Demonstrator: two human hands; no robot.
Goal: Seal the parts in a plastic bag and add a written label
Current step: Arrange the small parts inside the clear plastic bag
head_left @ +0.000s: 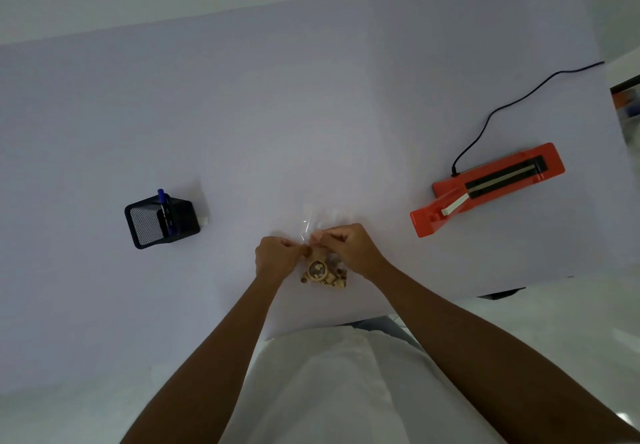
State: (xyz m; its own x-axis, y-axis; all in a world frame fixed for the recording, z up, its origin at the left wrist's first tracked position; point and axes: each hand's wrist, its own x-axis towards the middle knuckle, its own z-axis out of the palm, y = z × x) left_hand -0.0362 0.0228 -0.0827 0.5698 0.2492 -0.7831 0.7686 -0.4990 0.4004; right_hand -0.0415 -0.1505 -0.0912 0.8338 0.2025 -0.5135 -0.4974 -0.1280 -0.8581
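Both hands work at the neck of a clear plastic bag point(320, 232) lying on the worktop point(311, 114) near its front edge. The left hand point(277, 258) and right hand point(348, 247) each keep a narrow pinching grip on the film above the tan wooden parts point(323, 273). The parts look bagged, the mouth unsealed. Next, I judge, the mouth goes to the orange heat sealer point(485, 189), well apart at right; the pen point(162, 201) waits in its mesh holder point(161, 223).
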